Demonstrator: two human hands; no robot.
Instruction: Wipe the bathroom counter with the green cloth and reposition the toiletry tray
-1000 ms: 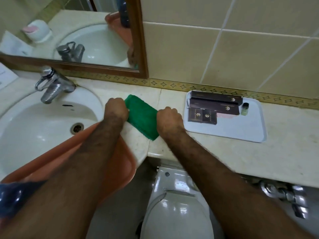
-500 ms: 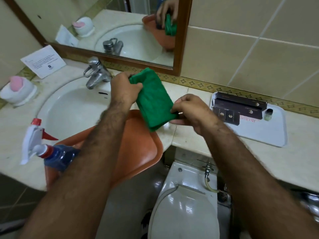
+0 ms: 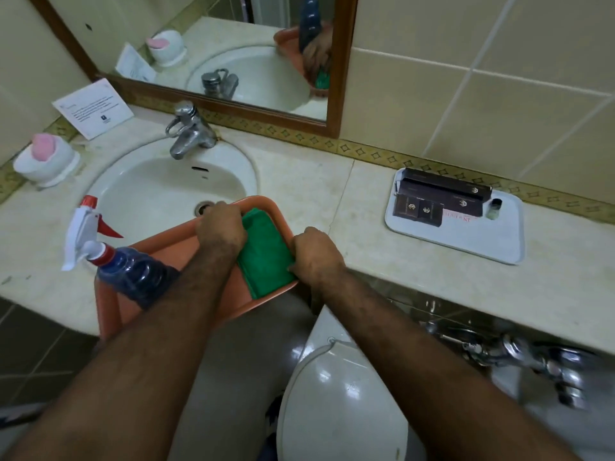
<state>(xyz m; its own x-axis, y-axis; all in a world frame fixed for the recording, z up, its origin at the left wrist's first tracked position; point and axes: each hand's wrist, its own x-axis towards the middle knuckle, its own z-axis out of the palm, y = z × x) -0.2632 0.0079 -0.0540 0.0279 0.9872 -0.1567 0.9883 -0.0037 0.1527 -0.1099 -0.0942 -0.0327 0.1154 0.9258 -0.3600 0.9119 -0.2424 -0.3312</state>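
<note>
You can't read much here. Landmark is the white toiletry tray (image 3: 466,237): the dark boxes (image 3: 442,197) on it carry small gold emblem logos, no legible lettering. Just in front of the boxes, red print on the tray surface (image 3: 456,219) is too blurred to make out. Far left of the tray, the white card (image 3: 93,108) against the wall has printed lines and a small dark logo, all unreadable.

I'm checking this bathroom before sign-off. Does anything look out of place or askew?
Yes. An orange basin sits tilted across the sink's front edge, overhanging the counter, with a spray bottle lying in it. Both hands, left hand and right hand, press the green cloth into it. The toiletry tray sits slightly skewed to the wall.
</note>
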